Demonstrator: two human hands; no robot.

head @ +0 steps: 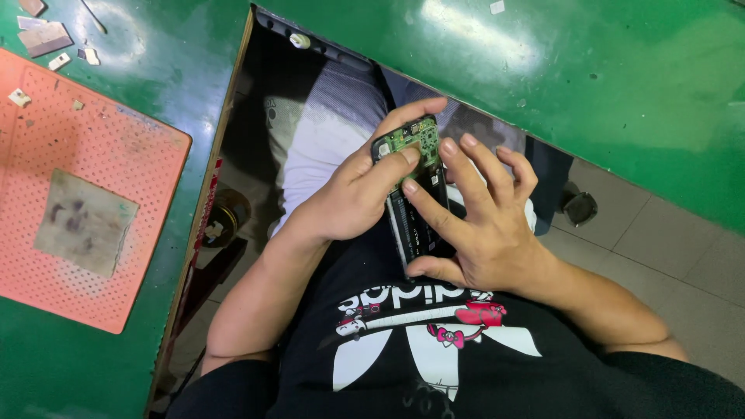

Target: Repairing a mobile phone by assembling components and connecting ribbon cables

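Observation:
An opened black phone (414, 209) with its back cover off shows a green circuit board (409, 140) at its top end. I hold it over my lap, below the table edge. My left hand (353, 194) wraps the phone's left side, thumb and a finger resting on the circuit board. My right hand (473, 225) supports the phone from the right and below, its fingertips pressing on the area just under the board. The phone's lower end is hidden by my right hand.
A green worktable (621, 85) spans the top and left. On its left lies an orange perforated mat (116, 155) with a grey patch (84, 221). Small loose parts (46, 39) sit at the top-left corner. Tiled floor (660, 240) shows at right.

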